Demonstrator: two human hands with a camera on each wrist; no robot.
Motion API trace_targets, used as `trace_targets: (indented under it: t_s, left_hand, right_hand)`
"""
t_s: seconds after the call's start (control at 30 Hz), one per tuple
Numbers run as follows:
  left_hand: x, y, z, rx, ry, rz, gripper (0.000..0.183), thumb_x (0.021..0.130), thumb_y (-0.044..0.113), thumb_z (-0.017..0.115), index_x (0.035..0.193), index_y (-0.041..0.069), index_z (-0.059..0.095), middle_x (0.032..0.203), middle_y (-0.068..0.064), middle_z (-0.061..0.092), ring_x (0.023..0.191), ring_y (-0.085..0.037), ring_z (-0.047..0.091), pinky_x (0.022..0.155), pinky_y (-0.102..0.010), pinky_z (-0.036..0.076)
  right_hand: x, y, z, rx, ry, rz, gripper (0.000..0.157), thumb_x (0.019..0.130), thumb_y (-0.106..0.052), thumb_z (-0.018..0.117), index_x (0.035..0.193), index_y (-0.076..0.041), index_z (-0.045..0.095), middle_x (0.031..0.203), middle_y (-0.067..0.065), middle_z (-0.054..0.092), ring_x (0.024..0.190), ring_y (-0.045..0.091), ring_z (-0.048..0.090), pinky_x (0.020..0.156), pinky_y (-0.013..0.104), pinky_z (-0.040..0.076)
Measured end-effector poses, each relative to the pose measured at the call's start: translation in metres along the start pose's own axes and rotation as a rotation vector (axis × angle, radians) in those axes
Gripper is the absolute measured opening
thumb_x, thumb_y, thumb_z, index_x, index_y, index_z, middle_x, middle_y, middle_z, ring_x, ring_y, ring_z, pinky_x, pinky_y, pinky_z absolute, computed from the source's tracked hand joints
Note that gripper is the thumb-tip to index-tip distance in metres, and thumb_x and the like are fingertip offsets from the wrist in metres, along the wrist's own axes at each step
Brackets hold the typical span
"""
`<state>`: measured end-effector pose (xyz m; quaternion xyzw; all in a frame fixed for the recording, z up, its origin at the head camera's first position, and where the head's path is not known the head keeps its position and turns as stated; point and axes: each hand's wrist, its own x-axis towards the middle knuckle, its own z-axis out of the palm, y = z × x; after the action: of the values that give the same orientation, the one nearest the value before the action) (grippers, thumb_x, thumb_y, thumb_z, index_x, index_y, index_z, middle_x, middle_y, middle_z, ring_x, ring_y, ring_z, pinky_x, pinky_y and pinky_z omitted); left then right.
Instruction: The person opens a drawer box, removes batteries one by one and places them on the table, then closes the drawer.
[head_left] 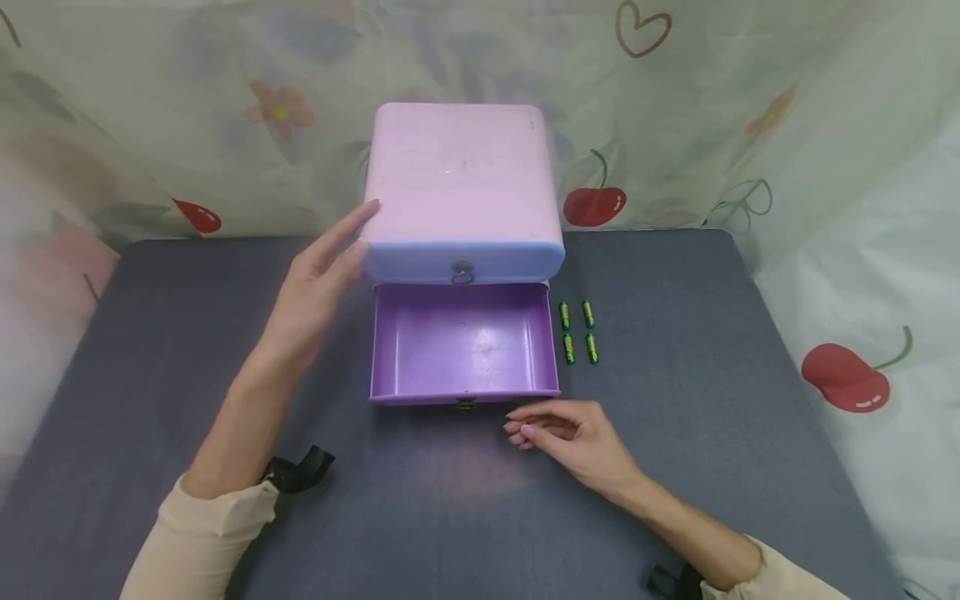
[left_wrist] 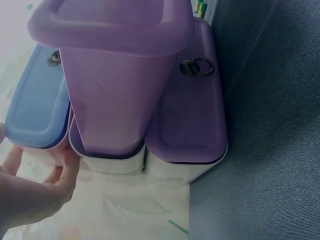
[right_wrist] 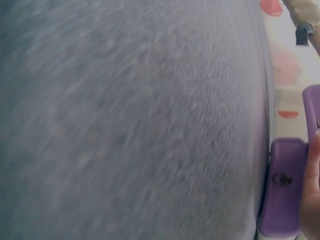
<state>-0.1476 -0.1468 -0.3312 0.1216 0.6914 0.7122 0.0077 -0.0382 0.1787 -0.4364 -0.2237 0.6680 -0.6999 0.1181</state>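
A small drawer cabinet with a pink top [head_left: 461, 175] stands at the table's back. Its top drawer has a blue front [left_wrist: 37, 97] with a ring pull and is closed. Below it, the purple middle drawer [head_left: 465, 342] is pulled out, with nothing inside. The bottom purple drawer [left_wrist: 187, 117] is closed. My left hand [head_left: 311, 292] rests its fingertips on the cabinet's left side, close to the blue front. Just before the right front corner of the pulled-out drawer, my right hand [head_left: 573, 437] hangs with loosely curled fingers, holding nothing.
Several small green batteries [head_left: 569, 348] lie in two short rows on the table, right of the pulled-out drawer. A dark grey cloth [head_left: 690, 375] covers the table. Behind it hangs a pale curtain [head_left: 697, 125] printed with cherries and flowers.
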Motion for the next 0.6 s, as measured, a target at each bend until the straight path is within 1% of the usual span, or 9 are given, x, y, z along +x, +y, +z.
trace_targets:
  t_s: [0.1,0.3,0.43,0.53,0.6]
  left_hand:
    - [0.0,0.0,0.0,0.0,0.008,-0.002,0.044,0.103,0.025,0.056,0.147,0.023,0.051,0.154,0.004,0.042,0.143,-0.013,0.032,0.117,-0.048,0.024]
    - [0.0,-0.001,0.0,0.003,0.004,0.007,0.044,0.103,0.024,0.056,0.147,0.022,0.051,0.154,0.003,0.042,0.143,-0.013,0.033,0.117,-0.047,0.024]
    - [0.0,-0.001,0.0,0.002,0.006,0.008,0.044,0.103,0.024,0.056,0.147,0.022,0.051,0.154,0.003,0.042,0.143,-0.013,0.033,0.118,-0.047,0.024]
    - [0.0,-0.002,0.001,0.003,0.006,0.012,0.044,0.103,0.025,0.055,0.147,0.022,0.05,0.155,0.003,0.041,0.143,-0.013,0.033,0.118,-0.047,0.023]
    - [-0.001,-0.002,0.001,0.004,0.007,0.014,0.044,0.103,0.025,0.055,0.147,0.022,0.05,0.155,0.003,0.041,0.144,-0.013,0.032,0.118,-0.047,0.023]
  right_hand:
    - [0.002,0.001,0.006,0.005,0.004,-0.002,0.019,0.093,0.009,0.061,0.112,0.013,0.066,0.101,0.031,0.069,0.086,0.041,0.07,0.075,0.04,0.059]
    - [0.004,0.0,0.014,-0.014,0.024,0.027,0.021,0.095,0.005,0.061,0.114,0.013,0.065,0.102,0.029,0.07,0.087,0.036,0.072,0.076,0.04,0.059]
    - [0.005,0.002,0.02,-0.036,0.021,0.076,0.026,0.095,0.003,0.062,0.119,0.014,0.063,0.104,0.026,0.071,0.088,0.032,0.072,0.077,0.039,0.059]
    - [0.006,0.004,0.023,-0.037,0.006,0.129,0.031,0.096,0.001,0.062,0.125,0.012,0.061,0.108,0.024,0.07,0.09,0.027,0.072,0.077,0.039,0.058]
    - [0.007,0.005,0.025,-0.026,-0.011,0.161,0.034,0.097,0.0,0.062,0.129,0.01,0.059,0.11,0.025,0.07,0.091,0.027,0.072,0.078,0.041,0.058]
